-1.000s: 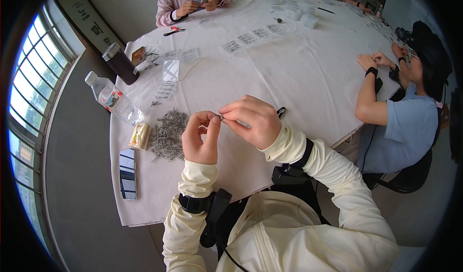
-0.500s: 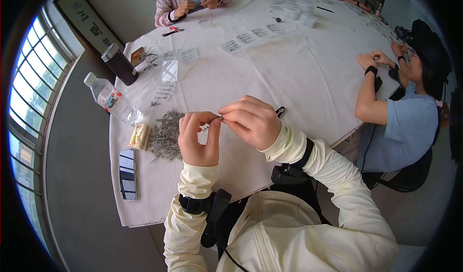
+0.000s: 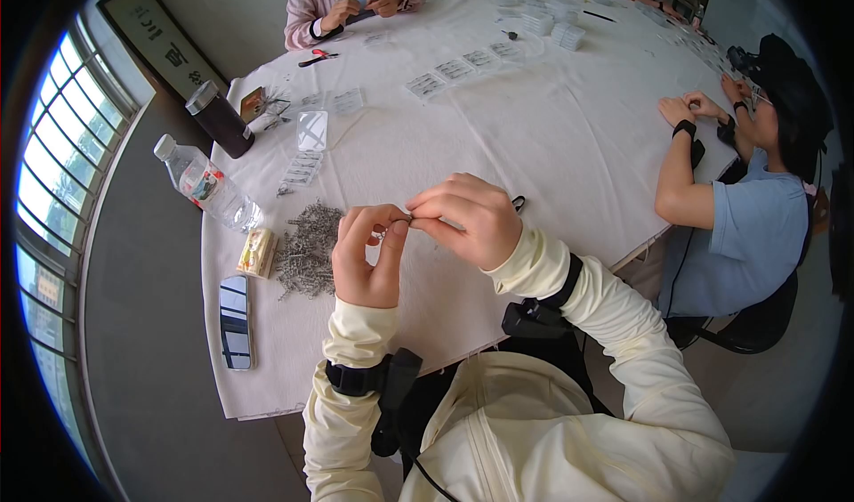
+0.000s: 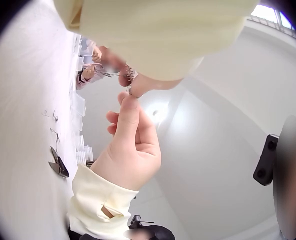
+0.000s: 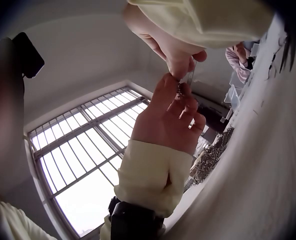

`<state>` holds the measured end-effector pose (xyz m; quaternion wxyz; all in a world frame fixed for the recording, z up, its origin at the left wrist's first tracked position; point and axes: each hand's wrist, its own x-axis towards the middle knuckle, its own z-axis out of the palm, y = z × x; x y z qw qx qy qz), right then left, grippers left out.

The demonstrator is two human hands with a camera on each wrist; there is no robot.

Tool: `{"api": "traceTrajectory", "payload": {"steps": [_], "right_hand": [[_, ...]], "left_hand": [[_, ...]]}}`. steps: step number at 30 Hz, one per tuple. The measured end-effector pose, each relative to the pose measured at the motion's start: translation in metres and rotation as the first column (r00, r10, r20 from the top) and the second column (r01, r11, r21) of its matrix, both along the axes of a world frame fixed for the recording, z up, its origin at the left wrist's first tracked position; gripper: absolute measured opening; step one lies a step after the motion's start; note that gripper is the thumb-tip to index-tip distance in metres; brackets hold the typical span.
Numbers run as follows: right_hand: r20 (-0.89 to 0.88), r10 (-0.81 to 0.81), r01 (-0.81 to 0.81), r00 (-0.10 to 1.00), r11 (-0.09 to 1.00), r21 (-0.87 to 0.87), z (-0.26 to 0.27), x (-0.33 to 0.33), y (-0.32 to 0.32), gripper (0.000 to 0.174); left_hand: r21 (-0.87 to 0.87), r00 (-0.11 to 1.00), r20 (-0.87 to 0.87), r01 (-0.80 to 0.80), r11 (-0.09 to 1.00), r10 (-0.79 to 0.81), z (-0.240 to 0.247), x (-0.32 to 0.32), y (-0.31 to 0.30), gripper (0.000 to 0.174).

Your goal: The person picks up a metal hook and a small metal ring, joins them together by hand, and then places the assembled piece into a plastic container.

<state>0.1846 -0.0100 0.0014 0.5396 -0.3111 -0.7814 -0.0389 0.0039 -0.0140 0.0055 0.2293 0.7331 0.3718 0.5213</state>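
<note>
My left hand [image 3: 369, 257] and right hand [image 3: 471, 222] meet fingertip to fingertip above the near part of the table. Between thumb and forefinger each pinches a small metal wire piece, mostly covered by the fingers. In the left wrist view, a dark coiled part of this wire piece [image 4: 129, 75] shows beside the left thumb; the right hand [image 4: 130, 142] reaches up to it. The right wrist view shows a grey bit of it below the touching fingertips, with the left hand's [image 5: 165, 122] other fingers curled. A pile of similar wire pieces [image 3: 307, 251] lies left of my left hand.
Left of the pile are a tissue pack [image 3: 258, 253], a phone [image 3: 236, 321], a water bottle [image 3: 209, 186] and a dark thermos [image 3: 220, 119]. Clear trays [image 3: 305, 167] lie beyond. A black-handled tool [image 3: 519, 204] sits behind my right hand. Other people sit around the table.
The left hand shifted slightly left, then back a little to the right, and its fingers changed their bend. The right hand moved very slightly right. Both still pinch the wire piece.
</note>
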Motion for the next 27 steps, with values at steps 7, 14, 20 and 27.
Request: {"api": "traceTrajectory", "payload": {"steps": [7, 14, 20, 27], "right_hand": [[-0.130, 0.098, -0.138, 0.987, 0.927, -0.348, 0.006, 0.004, -0.002, 0.026], [-0.397, 0.140, -0.356, 0.907, 0.759, -0.545, 0.004, 0.008, 0.001, 0.013], [-0.488, 0.170, -0.498, 0.856, 0.518, -0.695, -0.010, 0.006, 0.007, 0.018], [-0.672, 0.145, -0.685, 0.726, 0.075, -0.725, -0.010, 0.005, 0.009, 0.027]], "left_hand": [[-0.434, 0.910, 0.348, 0.369, 0.822, -0.225, -0.004, -0.010, 0.004, 0.011], [-0.477, 0.781, 0.600, 0.525, 0.705, -0.176, -0.012, -0.016, 0.010, 0.009], [-0.480, 0.737, 0.661, 0.561, 0.675, -0.143, -0.012, -0.018, 0.011, 0.008], [-0.451, 0.731, 0.662, 0.565, 0.691, -0.165, -0.011, -0.016, 0.010, 0.007]]}}
